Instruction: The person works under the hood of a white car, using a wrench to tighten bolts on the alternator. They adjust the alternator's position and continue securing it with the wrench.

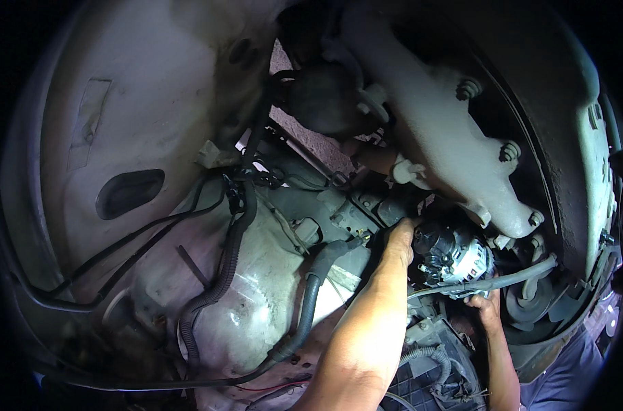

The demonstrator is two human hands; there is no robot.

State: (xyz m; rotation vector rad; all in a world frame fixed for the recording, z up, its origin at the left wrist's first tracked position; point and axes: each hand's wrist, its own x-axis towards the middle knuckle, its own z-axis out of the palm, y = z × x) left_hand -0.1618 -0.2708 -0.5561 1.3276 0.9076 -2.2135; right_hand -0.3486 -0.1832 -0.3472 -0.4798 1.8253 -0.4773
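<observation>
A round alternator [455, 257], with a black rear cover and a silver slotted housing, sits in the engine bay below a pale metal manifold. My left hand [405, 240] reaches up to its left side and grips it there; most of its fingers are hidden behind the housing. From below right, my right hand [488, 308] holds its underside, with fingertips curled at the lower edge. A grey hose [486, 283] crosses in front of the alternator's lower part, just above the right hand.
The manifold [435, 116] with several bolts hangs above. A thick black cable [313, 294] and corrugated wire conduit [219, 291] run at left past a pale inner panel [257, 322]. A pulley [530, 308] stands at right; blue cloth [565, 377] shows beyond. Wiring [441, 359] lies below, between my forearms.
</observation>
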